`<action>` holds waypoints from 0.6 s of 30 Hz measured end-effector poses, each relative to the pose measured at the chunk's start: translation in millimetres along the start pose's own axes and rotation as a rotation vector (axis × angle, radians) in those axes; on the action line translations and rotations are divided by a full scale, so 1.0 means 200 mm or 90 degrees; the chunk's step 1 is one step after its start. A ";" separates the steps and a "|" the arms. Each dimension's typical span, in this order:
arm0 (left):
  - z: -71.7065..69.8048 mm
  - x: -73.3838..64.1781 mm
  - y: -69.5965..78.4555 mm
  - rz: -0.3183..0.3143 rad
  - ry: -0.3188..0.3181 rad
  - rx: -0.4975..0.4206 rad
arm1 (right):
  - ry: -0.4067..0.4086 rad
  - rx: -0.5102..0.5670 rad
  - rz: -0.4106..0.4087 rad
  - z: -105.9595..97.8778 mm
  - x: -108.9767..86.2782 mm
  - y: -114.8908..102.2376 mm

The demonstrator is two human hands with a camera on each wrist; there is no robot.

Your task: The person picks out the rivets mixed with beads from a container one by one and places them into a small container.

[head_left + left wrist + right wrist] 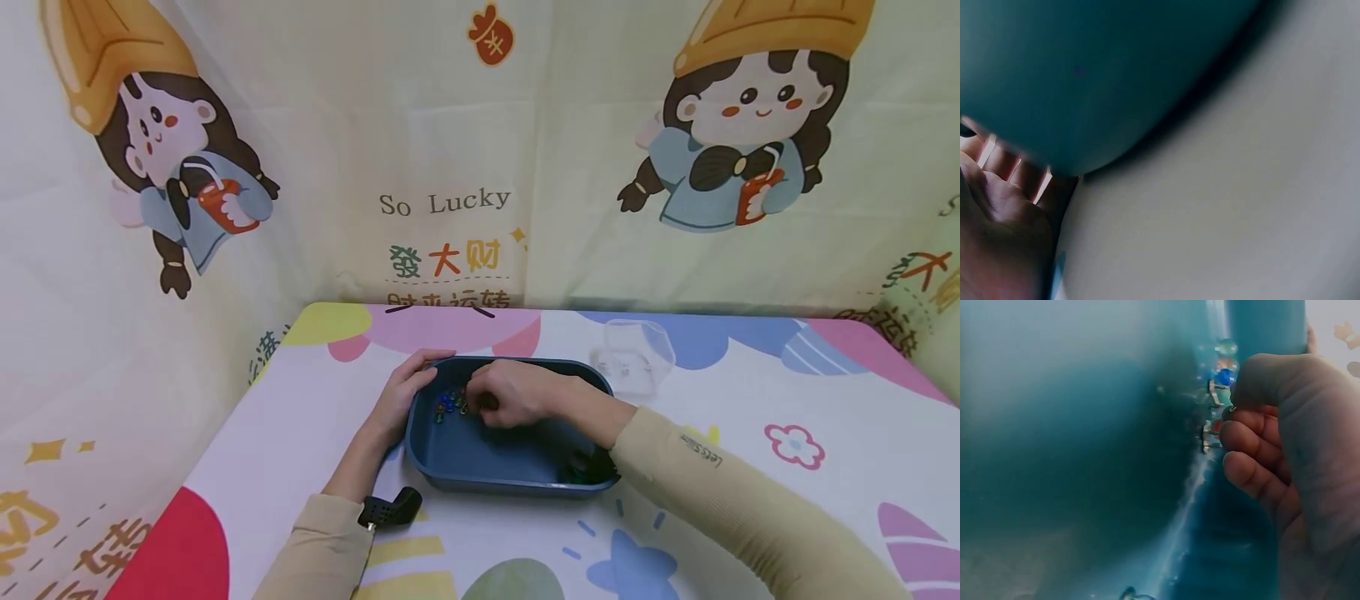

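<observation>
A dark blue rectangular basin [495, 486] sits on the table. My left hand [396, 398] rests against its far left corner, the thumb at the rim and fairly straight fingers along the outside; the basin hides their tips in the left wrist view. Inside the basin, my right hand [517, 392] reaches down with curled fingers beside a cluster of small glass beads [448, 404]. In the right wrist view a blue bead [1226, 377] and small metal pieces [1205, 437] lie right at the fingertips. I cannot tell whether the right fingers pinch one of them.
Behind the basin to the right stands a clear plastic box [633, 360] with small things inside. A patterned cloth [750, 517] covers the table, and a printed curtain [450, 125] hangs at the back. Another metal piece [1138, 596] lies apart on the basin floor.
</observation>
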State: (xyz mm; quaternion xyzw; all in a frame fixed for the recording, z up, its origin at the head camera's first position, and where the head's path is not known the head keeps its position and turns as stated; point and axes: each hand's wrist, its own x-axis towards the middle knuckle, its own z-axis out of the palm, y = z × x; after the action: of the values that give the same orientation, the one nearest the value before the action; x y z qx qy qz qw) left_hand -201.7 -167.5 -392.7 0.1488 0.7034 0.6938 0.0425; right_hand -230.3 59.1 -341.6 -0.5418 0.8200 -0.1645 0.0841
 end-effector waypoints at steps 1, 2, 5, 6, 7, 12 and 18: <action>0.00 0.00 0.00 0.000 -0.001 0.000 | 0.007 0.004 0.000 -0.01 0.00 0.00; 0.00 0.00 0.00 0.001 -0.001 0.000 | 0.014 0.007 0.000 -0.01 -0.01 0.00; 0.00 0.00 0.00 0.001 -0.002 -0.004 | 0.036 0.014 0.000 -0.03 -0.02 0.00; 0.00 0.00 0.00 0.001 -0.002 -0.005 | 0.042 0.017 -0.001 -0.03 -0.02 -0.01; 0.00 0.00 0.00 0.002 -0.001 -0.004 | 0.048 0.017 0.000 -0.04 -0.02 0.00; 0.00 0.00 0.00 0.004 -0.001 -0.001 | 0.074 0.031 -0.001 -0.05 -0.03 0.00; 0.00 0.00 0.01 0.007 -0.006 -0.005 | 0.121 0.042 -0.006 -0.05 -0.05 0.00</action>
State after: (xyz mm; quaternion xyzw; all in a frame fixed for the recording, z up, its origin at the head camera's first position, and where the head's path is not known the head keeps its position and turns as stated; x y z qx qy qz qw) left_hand -201.6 -166.6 -391.7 0.1561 0.6996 0.6960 0.0424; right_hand -230.6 70.0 -332.3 -0.5246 0.8158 -0.2422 0.0231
